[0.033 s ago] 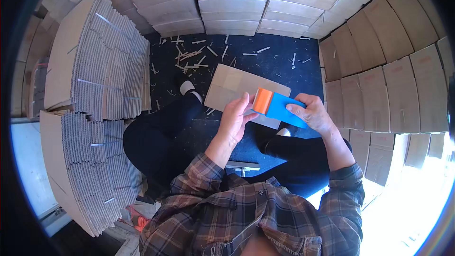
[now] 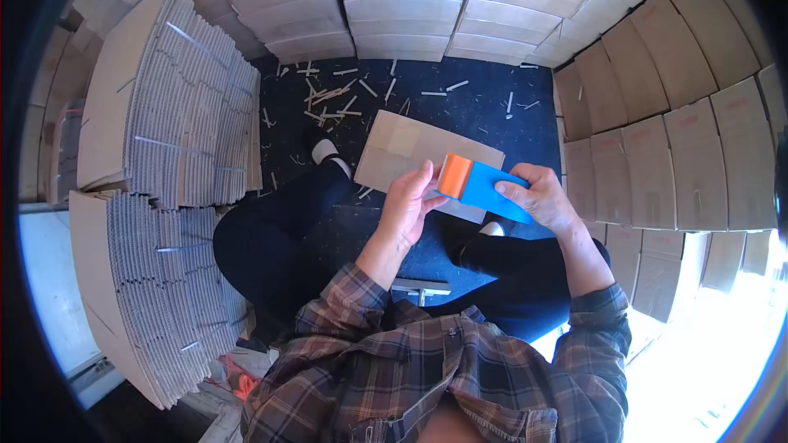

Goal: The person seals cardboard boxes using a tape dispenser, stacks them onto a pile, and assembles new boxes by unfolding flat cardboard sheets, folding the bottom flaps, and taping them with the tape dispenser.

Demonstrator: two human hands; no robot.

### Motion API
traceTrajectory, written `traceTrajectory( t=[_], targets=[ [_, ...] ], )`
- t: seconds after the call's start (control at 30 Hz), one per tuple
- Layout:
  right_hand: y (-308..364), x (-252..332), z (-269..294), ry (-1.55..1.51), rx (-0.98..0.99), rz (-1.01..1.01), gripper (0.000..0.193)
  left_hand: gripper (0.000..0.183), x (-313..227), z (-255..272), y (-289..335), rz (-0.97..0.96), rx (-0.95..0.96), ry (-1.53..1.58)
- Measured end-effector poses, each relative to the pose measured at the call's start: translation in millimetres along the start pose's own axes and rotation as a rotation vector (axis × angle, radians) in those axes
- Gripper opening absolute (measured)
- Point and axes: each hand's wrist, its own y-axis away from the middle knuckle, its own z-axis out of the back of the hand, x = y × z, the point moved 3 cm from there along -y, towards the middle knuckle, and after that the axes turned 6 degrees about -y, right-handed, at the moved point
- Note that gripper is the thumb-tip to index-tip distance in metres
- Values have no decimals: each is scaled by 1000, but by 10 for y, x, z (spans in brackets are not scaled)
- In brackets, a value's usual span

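My right hand [image 2: 538, 194] grips a flat blue hand tool with a broad orange end [image 2: 484, 184], its thumb lying on top of the blue part. The frames do not show what kind of tool it is. The orange end points left, toward my left hand [image 2: 409, 201]. My left thumb stands up and apart from the fingers, whose tips reach the near-left edge of the orange end; whether they touch it I cannot make out. Beneath the tool a closed cardboard box [image 2: 394, 166] lies on the dark floor, with a tan patch on its top, partly hidden by my hands.
Stacks of flattened, strapped cardboard [image 2: 189, 115] rise on the left. Cardboard boxes [image 2: 402, 20] line the far side, and more boxes [image 2: 694, 168] the right. Cardboard strips [image 2: 332, 94] litter the floor [image 2: 484, 102]. My legs [image 2: 279, 234] flank the box.
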Motion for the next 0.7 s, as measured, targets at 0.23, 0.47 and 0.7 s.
traceTrajectory(
  t=[0.23, 0.47, 0.7],
  targets=[
    [-50, -40, -144, -88, 51, -70, 43, 25, 257, 105, -231, 153, -82, 190],
    [-143, 126, -273, 109, 39, -78, 42, 6, 158, 492, -418, -224, -279, 70],
    [-297, 245, -385, 290, 24, -79, 44, 9, -384, 1183, -631, -453, -634, -266]
  ],
)
